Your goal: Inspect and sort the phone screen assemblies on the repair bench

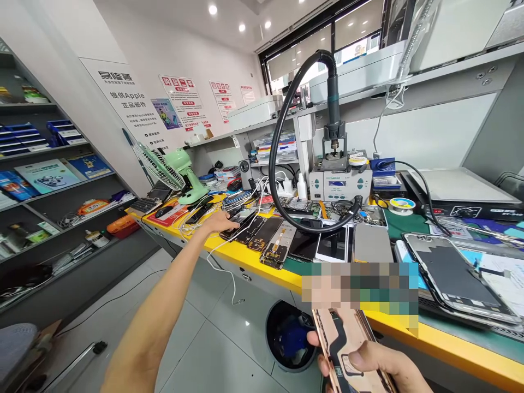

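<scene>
My right hand [374,360] is closed around an opened phone part [333,338] at the lower right, its thumb lying across the face. The part has a copper-coloured inner face, a black flex cable and a dark edge; its upper end is hidden by a pixelated patch. My left hand [221,221] reaches far forward to the bench, at a dark phone part [245,218] beside a white cable. Its fingers look curled, but what they hold is hidden. To its right lie several phone screens and frames, among them one with a gold flex [282,243] and a white-edged one [335,243].
A hot-air station [339,185] with a looping black hose [273,147] stands behind the phone parts. A green fan [184,169] is at the far left. On the right are a large opened tablet [462,278] and a solder reel [402,205]. A bin [270,335] stands below the yellow edge.
</scene>
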`<state>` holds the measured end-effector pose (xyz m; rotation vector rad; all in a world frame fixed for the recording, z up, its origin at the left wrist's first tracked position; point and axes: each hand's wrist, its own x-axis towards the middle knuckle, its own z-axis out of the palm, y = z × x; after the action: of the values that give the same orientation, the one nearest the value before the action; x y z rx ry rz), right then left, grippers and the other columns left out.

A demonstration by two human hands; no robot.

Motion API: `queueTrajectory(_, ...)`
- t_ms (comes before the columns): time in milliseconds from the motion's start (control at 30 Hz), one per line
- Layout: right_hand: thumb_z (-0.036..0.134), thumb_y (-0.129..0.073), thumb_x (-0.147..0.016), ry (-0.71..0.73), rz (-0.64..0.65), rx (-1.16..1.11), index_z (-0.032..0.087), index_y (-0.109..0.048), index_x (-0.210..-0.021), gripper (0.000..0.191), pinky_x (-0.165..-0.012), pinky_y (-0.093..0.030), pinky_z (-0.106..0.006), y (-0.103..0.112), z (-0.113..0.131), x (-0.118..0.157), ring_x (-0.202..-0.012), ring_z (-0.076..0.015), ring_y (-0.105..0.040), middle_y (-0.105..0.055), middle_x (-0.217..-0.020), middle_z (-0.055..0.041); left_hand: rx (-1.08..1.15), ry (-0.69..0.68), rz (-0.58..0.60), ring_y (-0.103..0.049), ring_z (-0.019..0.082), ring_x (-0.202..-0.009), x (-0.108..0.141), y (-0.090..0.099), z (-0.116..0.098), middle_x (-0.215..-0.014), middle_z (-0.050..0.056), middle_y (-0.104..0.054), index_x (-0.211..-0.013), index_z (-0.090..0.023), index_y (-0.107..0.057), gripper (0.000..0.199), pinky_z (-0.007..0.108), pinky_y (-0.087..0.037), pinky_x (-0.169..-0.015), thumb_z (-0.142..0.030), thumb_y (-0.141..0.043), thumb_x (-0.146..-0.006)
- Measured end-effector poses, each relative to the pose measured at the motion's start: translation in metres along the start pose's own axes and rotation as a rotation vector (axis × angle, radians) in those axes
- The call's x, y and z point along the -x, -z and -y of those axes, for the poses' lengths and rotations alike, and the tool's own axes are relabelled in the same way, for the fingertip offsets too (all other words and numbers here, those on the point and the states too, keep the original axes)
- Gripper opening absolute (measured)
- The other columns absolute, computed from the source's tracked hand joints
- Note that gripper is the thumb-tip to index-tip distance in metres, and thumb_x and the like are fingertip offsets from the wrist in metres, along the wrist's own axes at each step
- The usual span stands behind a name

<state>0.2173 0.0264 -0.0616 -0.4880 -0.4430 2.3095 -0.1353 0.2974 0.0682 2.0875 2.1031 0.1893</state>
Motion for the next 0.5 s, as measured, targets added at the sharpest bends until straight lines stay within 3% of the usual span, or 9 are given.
queueTrajectory(167, 0.036, -0.088, -0.054, -0.05, 0.088, 0.036, 0.009, -0.078, -0.102, 0.055, -0.083, -0.051, -0.049, 0.003, 0.003, -0.005, -0.065, -0.0297, -0.069, -0.073, -0.081, -0.0145, 0.02, -0.006, 0.001, -0.069, 0.028, -0.084, 0.02, 0.006, -0.009, -0.086, 0.007, -0.075, -0.124, -0.014, -0.059, 0.075, 0.031, -0.048, -0.069, -0.059, -0.067, -0.065)
queueTrajectory(367, 0.036, -0.087, -0.054, -0.052, 0.07, 0.029, 0.007, -0.077, -0.102, 0.056, -0.084, -0.051, -0.05, 0.006, 0.001, -0.007, -0.065, -0.0295, -0.069, -0.073, -0.081, -0.0162, -0.203, -0.206, -0.31, -0.062, 0.033, -0.102, 0.054, -0.009, -0.017, -0.103, 0.011, -0.069, -0.12, -0.018, -0.059, 0.06, 0.038, -0.047, -0.083, -0.053, -0.064, -0.071)
queueTrajectory(500, 0.031, -0.08, -0.058, -0.034, 0.003, 0.02, 0.006, -0.075, -0.103, 0.051, -0.084, -0.05, -0.049, 0.006, -0.003, -0.004, -0.066, -0.0283, -0.067, -0.073, -0.08, -0.0156, -0.328, -0.293, -0.487, -0.058, 0.033, -0.1, 0.072, -0.02, -0.021, -0.101, 0.011, -0.066, -0.115, -0.02, -0.059, 0.051, 0.041, -0.045, -0.085, -0.047, -0.066, -0.073)
